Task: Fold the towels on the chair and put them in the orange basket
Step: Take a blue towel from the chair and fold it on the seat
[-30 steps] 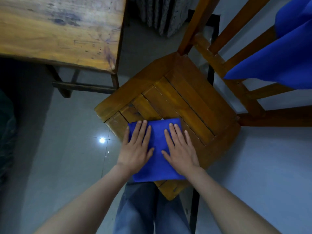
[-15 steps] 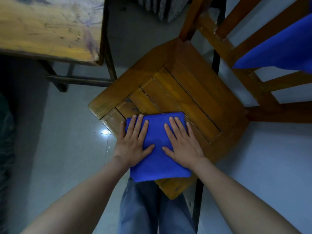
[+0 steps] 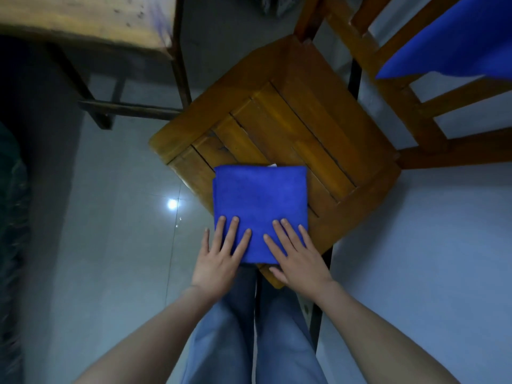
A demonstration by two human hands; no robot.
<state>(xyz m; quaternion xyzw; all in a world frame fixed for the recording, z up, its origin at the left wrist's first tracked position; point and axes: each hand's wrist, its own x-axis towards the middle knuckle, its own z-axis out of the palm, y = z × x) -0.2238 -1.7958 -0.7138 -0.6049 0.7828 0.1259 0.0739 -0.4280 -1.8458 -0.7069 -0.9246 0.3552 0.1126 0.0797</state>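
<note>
A blue towel [image 3: 260,198], folded into a neat square, lies on the near corner of the wooden chair seat [image 3: 291,120]. My left hand [image 3: 221,256] lies flat with straight fingers on the towel's near left edge. My right hand [image 3: 296,259] lies flat the same way on the near right edge. A small white tag peeks out at the towel's far edge. A second blue towel [image 3: 454,40] hangs over the chair's backrest at the upper right. The orange basket is not in view.
A worn wooden table [image 3: 91,20] with dark legs stands at the upper left, close to the chair. Glossy grey floor tiles [image 3: 124,217] surround the chair. My legs in blue trousers [image 3: 249,336] are right below the seat's near corner.
Both hands have slid back along the folded towel from its middle to its near edge, uncovering most of it. The view has tilted further down.
</note>
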